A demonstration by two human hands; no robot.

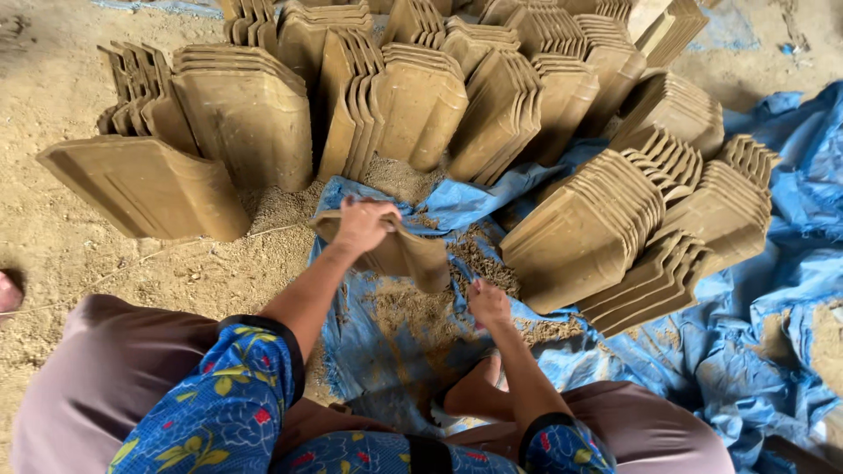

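Clay tile in hand among leaning stacks

Left hand (364, 224) clasps a clay tile (404, 250); right hand (488, 303), loosely curled and empty, hovers over the blue tarp (386, 342); tile stacks (597, 228) crowd close.

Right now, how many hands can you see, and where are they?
2. The left hand grips the top edge of a clay tile on the blue tarp. The right hand hovers just right of that tile.

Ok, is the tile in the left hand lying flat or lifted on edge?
Lifted on edge. The left hand grips the clay tile by its top, tilted above the blue tarp; right hand is beside it.
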